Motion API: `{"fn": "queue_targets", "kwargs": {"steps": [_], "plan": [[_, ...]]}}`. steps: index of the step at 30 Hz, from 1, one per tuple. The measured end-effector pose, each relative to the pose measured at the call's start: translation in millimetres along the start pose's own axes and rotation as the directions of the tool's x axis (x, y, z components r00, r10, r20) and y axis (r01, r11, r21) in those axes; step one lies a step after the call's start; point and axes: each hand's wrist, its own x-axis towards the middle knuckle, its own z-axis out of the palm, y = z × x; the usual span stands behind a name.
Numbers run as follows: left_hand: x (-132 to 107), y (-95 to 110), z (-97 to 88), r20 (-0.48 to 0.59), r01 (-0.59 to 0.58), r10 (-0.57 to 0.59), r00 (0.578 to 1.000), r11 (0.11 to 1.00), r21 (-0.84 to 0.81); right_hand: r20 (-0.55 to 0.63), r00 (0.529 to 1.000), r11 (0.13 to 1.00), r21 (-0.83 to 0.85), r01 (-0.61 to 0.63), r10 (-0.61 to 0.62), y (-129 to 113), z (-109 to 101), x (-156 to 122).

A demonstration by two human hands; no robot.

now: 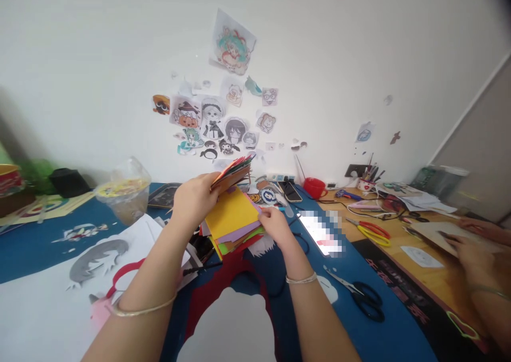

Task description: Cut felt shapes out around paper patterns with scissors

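Observation:
A stack of coloured paper sheets (233, 218), with an orange-yellow sheet on top, is held above the blue table (35, 245). My left hand (195, 197) is closed on the upper part of the stack and lifts a fan of several sheets (233, 171) up and away from the rest. My right hand (275, 224) pinches the right edge of the lower sheets. Each wrist wears a thin bangle.
Black-handled scissors (365, 298) lie to the right of my right arm, red-and-yellow scissors (369, 229) farther back. A phone (321, 234), a red cup (314, 187) and a clear plastic tub (124, 191) stand around. Paper cut-outs (99, 253) cover the left. Another person's hands (467, 242) work at the right.

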Motion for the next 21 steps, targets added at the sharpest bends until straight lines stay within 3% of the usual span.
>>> {"fn": "queue_targets", "kwargs": {"steps": [7,13,21], "plan": [[1.1,3.0,4.9,0.125,-0.112,0.110,0.986,0.994,0.010,0.007,1.000,1.000,0.016,0.017,-0.018,1.8,6.2,0.4],[1.1,4.5,11.5,0.166,-0.150,0.142,0.976,0.988,0.035,0.083,0.997,0.979,0.203,-0.019,0.002,-1.2,15.3,-0.2],[-1.1,9.7,9.3,0.186,-0.232,0.221,0.957,0.972,0.040,0.182,0.977,0.776,0.630,-0.032,-0.108,-32.1,9.0,-11.4]]}}
